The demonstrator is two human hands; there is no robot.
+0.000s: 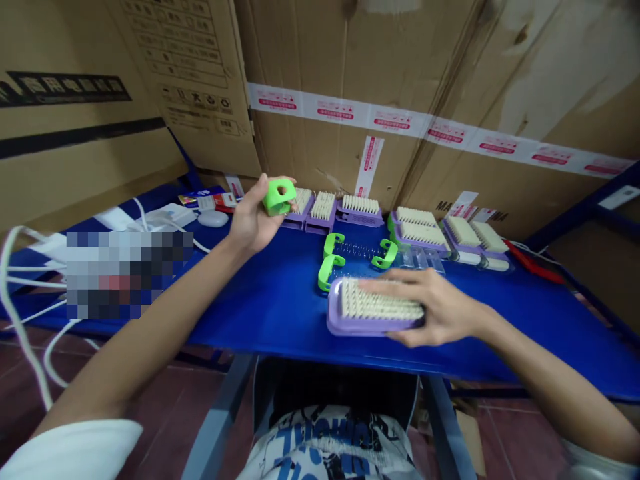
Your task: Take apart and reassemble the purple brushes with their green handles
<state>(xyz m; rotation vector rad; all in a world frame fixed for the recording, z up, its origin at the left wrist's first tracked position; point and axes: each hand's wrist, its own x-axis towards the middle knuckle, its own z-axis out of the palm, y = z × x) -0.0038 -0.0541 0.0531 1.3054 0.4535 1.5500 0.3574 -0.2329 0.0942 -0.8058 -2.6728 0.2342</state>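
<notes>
Raised over the left part of the blue table, my left hand (255, 220) has its fingers closed round a bright green plastic piece (279, 196) with a round hole. My right hand (435, 303) grips a purple scrubbing brush (383, 300) near the table's front edge, its pale bristles facing up. Just behind that brush lie several green end pieces (333, 245) with clear bristled strips (357, 250) between them. One of these is partly covered by the held brush. Along the back stand purple brushes (360, 207) with cream bristles.
Blue table (280, 313) against cardboard walls (320, 53). White cables (20, 313), a pale mouse-shaped object (213, 218) and small packets (205, 200) lie at the left. More brushes (420, 227), clear plastic pieces (425, 259) and a red item (535, 263) are at the right.
</notes>
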